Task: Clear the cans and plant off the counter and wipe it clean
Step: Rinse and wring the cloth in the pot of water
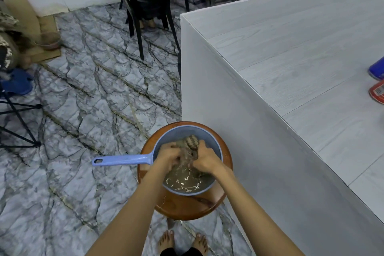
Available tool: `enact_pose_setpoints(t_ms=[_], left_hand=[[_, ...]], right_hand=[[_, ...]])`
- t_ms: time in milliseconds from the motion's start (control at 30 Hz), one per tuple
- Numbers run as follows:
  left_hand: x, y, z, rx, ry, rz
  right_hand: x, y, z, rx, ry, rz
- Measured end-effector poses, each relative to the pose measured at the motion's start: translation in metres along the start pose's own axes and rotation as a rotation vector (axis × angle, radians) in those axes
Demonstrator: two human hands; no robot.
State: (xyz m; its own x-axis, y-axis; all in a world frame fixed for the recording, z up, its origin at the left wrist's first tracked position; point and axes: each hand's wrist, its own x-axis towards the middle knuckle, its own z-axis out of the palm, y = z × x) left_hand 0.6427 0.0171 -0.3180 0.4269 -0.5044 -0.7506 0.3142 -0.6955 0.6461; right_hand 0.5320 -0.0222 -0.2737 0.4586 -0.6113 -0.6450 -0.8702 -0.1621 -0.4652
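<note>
A wet brown-grey cloth (pixel 190 141) is bunched over a blue long-handled bowl (pixel 218 151) of murky water. My left hand (pixel 168 157) and my right hand (pixel 204 159) both grip the cloth, partly in the water. The bowl stands on a round wooden stool (pixel 187 206) beside the white counter (pixel 301 64). At the counter's far right edge lie a blue can (pixel 377 70) and a red can (pixel 378 94), both cut off by the frame. No plant is in view.
The counter's white side panel (pixel 228 131) rises right next to the stool. A black chair (pixel 147 6) stands behind on the marble-patterned floor (pixel 93 100). A folding stand (pixel 18 127) and blue items sit at left. My bare feet (pixel 182 242) are below the stool.
</note>
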Motion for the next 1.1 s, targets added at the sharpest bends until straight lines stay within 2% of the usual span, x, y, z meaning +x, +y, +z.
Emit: enact_pose_setpoints(t_ms=[100,267,333,367,433,467,500,567,733,833,900,967,1033,1100], left_hand=[[-0.005,-0.011,0.010,0.369,0.217,0.121],[-0.012,-0.016,0.012,0.543,0.233,0.203],[-0.016,-0.015,0.012,0.388,0.256,0.149],[-0.018,-0.013,0.012,0.182,0.248,0.099],[-0.022,-0.004,0.011,-0.362,0.062,-0.058],[-0.020,-0.001,0.009,-0.520,-0.044,-0.115],[-0.018,0.000,0.007,-0.563,-0.137,-0.120],[-0.020,0.000,0.006,-0.464,-0.198,-0.050],[-0.011,-0.012,0.014,-0.393,0.110,0.024],[-0.007,-0.017,0.019,-0.223,0.275,0.066],[-0.008,-0.016,0.020,-0.139,0.329,0.068],[-0.007,-0.011,0.016,-0.296,0.221,-0.060],[-0.007,-0.004,0.012,-0.485,-0.033,-0.171],[-0.014,0.002,0.011,-0.487,-0.205,-0.118]], right_hand=[[0.002,-0.003,0.002,-0.011,0.031,0.063],[-0.005,-0.005,-0.001,-0.023,0.056,0.061],[-0.008,-0.006,-0.005,-0.013,0.068,0.044],[-0.010,-0.006,-0.007,0.000,0.069,0.039],[-0.014,-0.005,-0.010,0.043,0.068,0.024],[-0.016,-0.004,-0.011,0.068,0.073,0.015],[-0.018,-0.004,-0.012,0.089,0.081,0.011],[-0.020,-0.002,-0.011,0.106,0.090,0.007],[-0.022,-0.002,-0.005,0.092,0.083,-0.016],[-0.021,-0.003,-0.003,0.071,0.075,-0.025],[-0.022,-0.002,-0.006,0.093,0.069,-0.043],[-0.022,0.000,-0.010,0.151,0.072,-0.055],[-0.018,0.004,-0.014,0.225,0.087,-0.065],[-0.013,0.007,-0.015,0.298,0.073,-0.067]])
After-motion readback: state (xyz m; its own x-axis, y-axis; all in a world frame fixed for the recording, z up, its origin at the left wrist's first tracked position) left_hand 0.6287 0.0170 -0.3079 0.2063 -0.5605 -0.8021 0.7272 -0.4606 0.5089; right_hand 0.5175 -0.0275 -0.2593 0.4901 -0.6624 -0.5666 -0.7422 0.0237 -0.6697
